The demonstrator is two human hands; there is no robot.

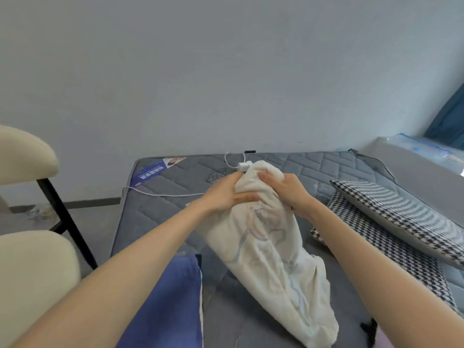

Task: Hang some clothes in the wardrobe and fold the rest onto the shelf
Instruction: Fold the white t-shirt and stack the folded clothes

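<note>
Fabric's bunched, left hand (226,194) and right hand (283,189) each in a closed grip on the top of the white printed garment (271,259) trailing over the grey mattress (313,172), so better to spread the grips apart and shake it flat.

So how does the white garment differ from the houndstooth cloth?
The white garment has a faint pastel print; the houndstooth cloth a black-and-white check. The white garment is bunched, gripped by the left hand and right hand; the houndstooth cloth lies untouched, partly under a pillow. Both lie on the mattress.
</note>
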